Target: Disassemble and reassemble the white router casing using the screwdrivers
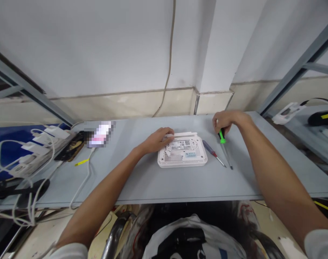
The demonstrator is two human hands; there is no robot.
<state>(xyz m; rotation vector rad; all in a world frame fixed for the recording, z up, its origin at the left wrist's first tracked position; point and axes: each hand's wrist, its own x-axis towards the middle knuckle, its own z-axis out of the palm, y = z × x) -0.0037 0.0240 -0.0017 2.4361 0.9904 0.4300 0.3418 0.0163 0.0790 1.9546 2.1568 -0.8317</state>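
A white router (176,158) lies label side up on the grey table, with vent holes and printed stickers on its face. My left hand (158,139) is closed over its upper left corner, fingers curled, partly hiding that end. To the right, my right hand (223,121) grips the black and green handle of a screwdriver (223,140). Its long shaft slants down toward the tabletop, apart from the router. Between the router and this tool lies a second, smaller screwdriver (210,148) with a dark translucent handle and a red collar.
On the left, two phones (69,146) lie near white chargers (34,146) and tangled white cables (83,187). A yellow tag (81,162) is on one cable. The wall borders the table's (142,183) far edge; metal posts (290,68) rise at both sides. A black-and-yellow device (324,118) sits far right.
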